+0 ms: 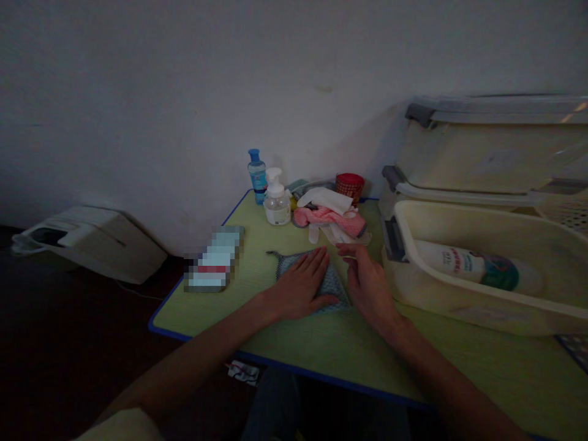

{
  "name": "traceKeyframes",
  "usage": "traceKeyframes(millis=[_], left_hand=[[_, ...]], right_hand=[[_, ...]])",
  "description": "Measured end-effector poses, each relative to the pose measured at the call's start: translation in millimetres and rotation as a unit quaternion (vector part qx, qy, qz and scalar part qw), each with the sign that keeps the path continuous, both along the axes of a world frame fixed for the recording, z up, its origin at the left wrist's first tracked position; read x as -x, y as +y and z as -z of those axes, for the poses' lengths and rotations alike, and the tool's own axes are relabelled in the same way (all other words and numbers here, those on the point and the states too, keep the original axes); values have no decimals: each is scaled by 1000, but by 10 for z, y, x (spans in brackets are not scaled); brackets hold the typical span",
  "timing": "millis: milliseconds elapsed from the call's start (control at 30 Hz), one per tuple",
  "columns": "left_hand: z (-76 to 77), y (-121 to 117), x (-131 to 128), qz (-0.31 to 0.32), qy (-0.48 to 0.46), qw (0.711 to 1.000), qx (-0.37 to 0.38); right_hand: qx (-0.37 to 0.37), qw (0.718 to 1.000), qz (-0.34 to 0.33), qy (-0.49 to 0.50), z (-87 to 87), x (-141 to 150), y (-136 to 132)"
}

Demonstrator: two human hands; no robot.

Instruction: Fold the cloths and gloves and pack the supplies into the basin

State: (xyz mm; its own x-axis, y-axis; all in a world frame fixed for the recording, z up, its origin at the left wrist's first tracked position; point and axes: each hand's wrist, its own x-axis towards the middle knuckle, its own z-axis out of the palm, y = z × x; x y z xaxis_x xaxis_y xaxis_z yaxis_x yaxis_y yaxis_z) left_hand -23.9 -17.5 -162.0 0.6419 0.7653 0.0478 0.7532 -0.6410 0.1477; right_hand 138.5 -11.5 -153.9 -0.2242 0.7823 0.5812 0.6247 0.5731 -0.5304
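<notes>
A small blue-grey textured cloth point(336, 286) with a dark edging and a hanging loop lies folded on the table. My left hand point(301, 285) rests flat on top of it, palm down, with its fingers stretched out and the thumb apart. My right hand point(371, 286) is just right of the cloth, close to the tabletop. Its index finger points forward and to the left while the other fingers bend under it. I see nothing held in it, though its palm is hidden.
Behind the cloth are a pink cloth point(324, 218), a clear pump bottle point(277, 209), a blue bottle point(258, 177) and a red woven container point(350, 185). A blurred phone point(215, 260) lies left. At right, a cream plastic bin point(463, 309) holds a white-and-green bottle point(478, 268).
</notes>
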Motion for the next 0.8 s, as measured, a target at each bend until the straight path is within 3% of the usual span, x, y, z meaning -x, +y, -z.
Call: traceKeyframes(millis=[367,633,800], left_hand=[[81,3,-23,-13,5,1000,-19],[83,-1,-30,-9,-24,1000,-5],[77,-19,-37,-22,-31,999,8]], right_hand=[[46,996,-41,-70,64,-7,25],[61,973,-86,-206,128,258,-18],[106,964,-96,-226,199,279,-1]])
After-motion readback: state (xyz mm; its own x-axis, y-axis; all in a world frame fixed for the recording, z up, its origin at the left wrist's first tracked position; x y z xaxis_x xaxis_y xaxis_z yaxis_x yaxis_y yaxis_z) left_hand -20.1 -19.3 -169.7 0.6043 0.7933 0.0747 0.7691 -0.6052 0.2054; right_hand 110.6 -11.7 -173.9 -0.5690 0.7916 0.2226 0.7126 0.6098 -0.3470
